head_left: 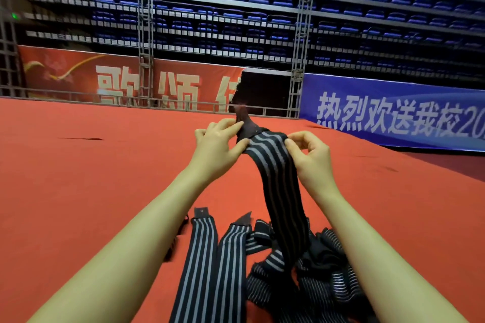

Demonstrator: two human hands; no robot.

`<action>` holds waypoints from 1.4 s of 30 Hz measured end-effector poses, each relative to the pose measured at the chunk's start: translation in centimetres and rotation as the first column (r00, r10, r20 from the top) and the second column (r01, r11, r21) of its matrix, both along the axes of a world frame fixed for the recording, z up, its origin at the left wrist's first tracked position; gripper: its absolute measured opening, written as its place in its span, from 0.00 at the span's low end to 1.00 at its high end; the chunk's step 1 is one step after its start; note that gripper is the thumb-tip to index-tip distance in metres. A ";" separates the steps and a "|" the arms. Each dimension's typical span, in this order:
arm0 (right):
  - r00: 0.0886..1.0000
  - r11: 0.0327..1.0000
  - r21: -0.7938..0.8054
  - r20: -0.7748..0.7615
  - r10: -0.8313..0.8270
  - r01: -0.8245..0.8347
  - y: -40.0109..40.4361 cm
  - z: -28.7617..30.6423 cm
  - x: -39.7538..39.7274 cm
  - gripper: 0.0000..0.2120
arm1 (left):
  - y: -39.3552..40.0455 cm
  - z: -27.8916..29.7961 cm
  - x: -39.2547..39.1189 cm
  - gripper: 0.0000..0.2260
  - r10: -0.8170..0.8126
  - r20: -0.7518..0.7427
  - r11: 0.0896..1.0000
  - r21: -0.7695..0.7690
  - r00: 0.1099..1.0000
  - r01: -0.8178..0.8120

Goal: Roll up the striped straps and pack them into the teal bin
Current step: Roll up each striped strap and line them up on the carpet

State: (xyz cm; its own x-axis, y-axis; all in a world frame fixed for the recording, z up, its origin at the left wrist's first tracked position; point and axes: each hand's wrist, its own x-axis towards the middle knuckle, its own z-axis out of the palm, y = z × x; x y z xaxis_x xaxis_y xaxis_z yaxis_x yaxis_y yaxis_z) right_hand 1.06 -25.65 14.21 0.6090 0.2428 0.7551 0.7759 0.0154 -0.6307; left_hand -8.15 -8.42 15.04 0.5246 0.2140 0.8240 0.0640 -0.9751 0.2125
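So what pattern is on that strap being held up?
The strap is black with lengthwise grey stripes, clearest in the head view.

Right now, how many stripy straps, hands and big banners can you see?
Held striped strap: 1
Flat straps on the red floor, and: 2
Tangled strap pile: 1, too bunched to count
Hands, left and right: 2
Banners, red and blue: 2
Total: 8
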 end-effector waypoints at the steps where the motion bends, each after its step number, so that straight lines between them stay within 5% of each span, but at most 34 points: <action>1: 1.000 1.000 0.009 0.012 -0.015 0.015 0.0 0.6 -0.2 0.07 | -0.2 0.3 -0.1 0.19 -0.017 0.028 1.000 0.011 0.999 0.016; 6: 0.986 0.990 0.061 0.093 -0.136 0.130 -0.8 3.4 -1.3 0.10 | -1.2 3.0 -1.2 0.18 -0.108 0.150 0.993 0.054 0.983 0.100; 10: 0.965 0.980 0.000 0.171 -0.197 0.200 -1.8 3.0 -1.2 0.08 | -2.5 5.3 -1.8 0.21 -0.230 0.102 0.969 0.113 0.968 0.218; 14: 0.949 0.961 -0.061 0.186 -0.254 0.269 -2.0 0.6 -1.3 0.08 | -3.4 5.4 -2.4 0.21 -0.179 0.029 0.931 0.328 0.983 0.160; 20: 0.905 0.933 -0.156 0.336 -0.259 0.325 0.0 -2.1 -3.9 0.38 | -5.5 4.2 -3.1 0.24 -0.195 -0.142 0.924 0.306 0.971 0.230; 23: 0.910 0.927 -0.155 0.304 -0.284 0.341 0.9 -3.0 -4.8 0.44 | -5.5 4.0 -3.6 0.27 -0.202 -0.163 0.943 0.235 0.966 0.237; 26: 0.892 0.927 -0.075 0.310 -0.328 0.367 1.6 -3.4 -4.8 0.37 | -5.6 3.8 -3.5 0.27 -0.184 -0.193 0.946 0.231 0.964 0.227; 30: 0.830 0.933 0.141 0.425 -0.360 0.332 1.8 -3.5 -4.3 0.09 | -5.0 2.6 -3.3 0.27 -0.163 -0.147 0.947 0.252 0.976 0.197; 34: 0.916 0.957 0.219 0.313 -0.251 0.188 0.9 -3.7 -3.8 0.08 | -4.7 0.2 -3.1 0.28 -0.414 -0.130 0.910 -0.031 0.901 0.413; 37: 0.994 0.971 0.227 0.066 -0.090 0.073 0.3 -2.6 -3.7 0.11 | -5.0 -1.4 -2.5 0.29 -0.411 -0.027 0.905 -0.132 0.911 0.404; 42: 0.999 0.962 0.273 -0.029 0.027 -0.018 -0.1 -0.7 -3.3 0.07 | -5.1 -2.5 -1.7 0.17 -0.480 0.112 0.828 -0.272 0.870 0.491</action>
State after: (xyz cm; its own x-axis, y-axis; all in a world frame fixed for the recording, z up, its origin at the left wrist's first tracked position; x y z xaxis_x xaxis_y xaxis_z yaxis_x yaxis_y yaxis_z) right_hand -2.25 -25.74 13.50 0.6308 0.0443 0.7747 0.7526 0.2079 -0.6247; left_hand -9.81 -13.54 12.52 0.5926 0.1655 0.7883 -0.4154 -0.7757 0.4751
